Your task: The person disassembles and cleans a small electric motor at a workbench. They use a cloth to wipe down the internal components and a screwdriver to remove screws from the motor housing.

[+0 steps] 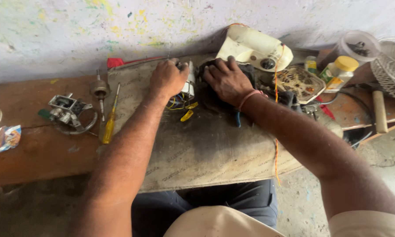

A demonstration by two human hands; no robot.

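My left hand grasps the small white part on the mat by the wall, my right hand presses flat, fingers spread, on the dark motor body — best kept steady, wires unstrained.

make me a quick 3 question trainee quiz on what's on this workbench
1. True or false: the yellow-handled screwdriver lies to the left of the left hand.
2. What does the right hand rest on? A) a dark motor part B) the jar with the yellow lid C) the wire fan guard
3. What colour are the loose wires below the left hand?

Key
1. True
2. A: it lies on the dark motor part; the jar and the fan guard are further right.
3. Yellow, with some blue
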